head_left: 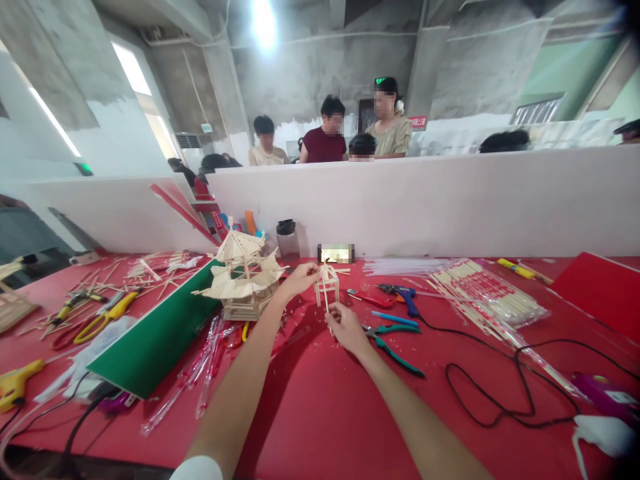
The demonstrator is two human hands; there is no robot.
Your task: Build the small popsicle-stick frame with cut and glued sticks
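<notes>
Between my hands stands a small open frame of wooden sticks (334, 287) on the red table, upright with a peaked top. My left hand (303, 277) reaches to the upper left of this frame, its fingertips pinched at the top. Lower down, my right hand (345, 325) closes its fingers on a thin wooden stick (327, 303) that runs up along the frame's front. Left of my forearm rests a larger pavilion model (245, 277) of sticks with layered roofs. Just right of my right hand lie green-handled pliers (395, 340).
A blue glue gun (407, 297) with a looping black cord, a red cutter (370, 299) and bagged sticks (490, 293) lie right. Leftward are a green board (160, 340), yellow-handled scissors (107, 317) and a yellow glue gun (20, 385). Behind, a phone (336, 253), a bottle (287, 240) and a white partition (425, 200).
</notes>
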